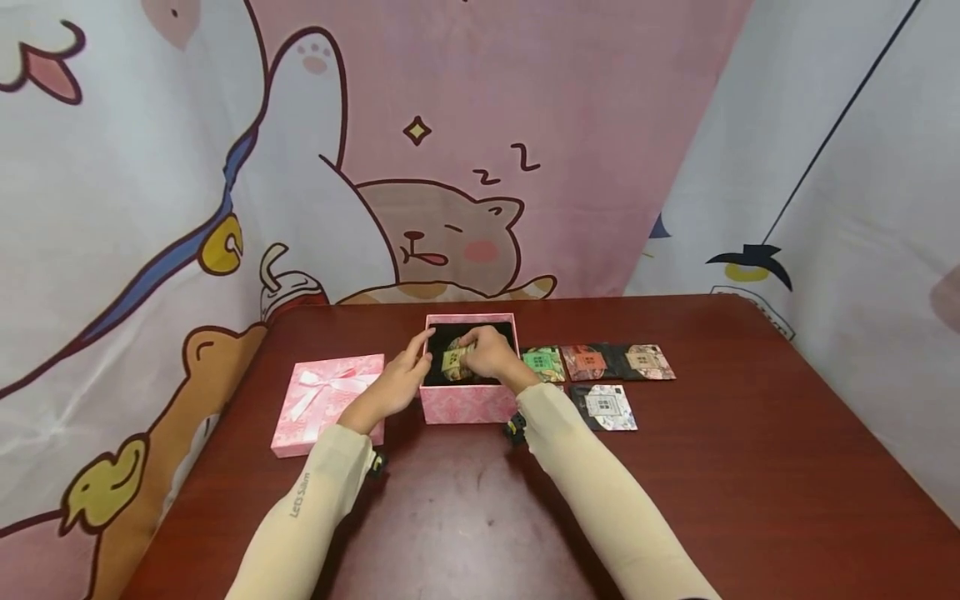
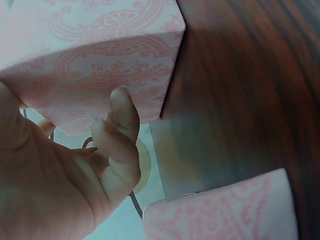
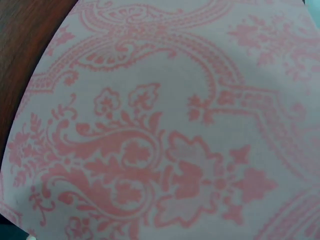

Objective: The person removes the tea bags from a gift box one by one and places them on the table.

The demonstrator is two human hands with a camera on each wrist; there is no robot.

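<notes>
A pink patterned gift box (image 1: pixel 471 407) with a black lining stands without its lid near the far side of the table. Reaching into it, my right hand (image 1: pixel 491 353) grips a yellow-gold printed packet (image 1: pixel 453 363). My left hand (image 1: pixel 399 379) is at the left side of the box, its fingertips against the rim. In the left wrist view the fingers (image 2: pixel 122 112) are loosely bent beside the patterned box wall (image 2: pixel 107 82). The right wrist view is filled by the box's front wall (image 3: pixel 140 150), so the right hand is hidden there.
Left of the box lies its pink lid (image 1: pixel 322 396) with a pale ribbon bow. To the right are several flat packets: a green one (image 1: pixel 543 362), a red one (image 1: pixel 587 362), a beige one (image 1: pixel 647 362) and a white one (image 1: pixel 606 407). A cartoon-printed curtain (image 1: pixel 562 167) hangs behind the table.
</notes>
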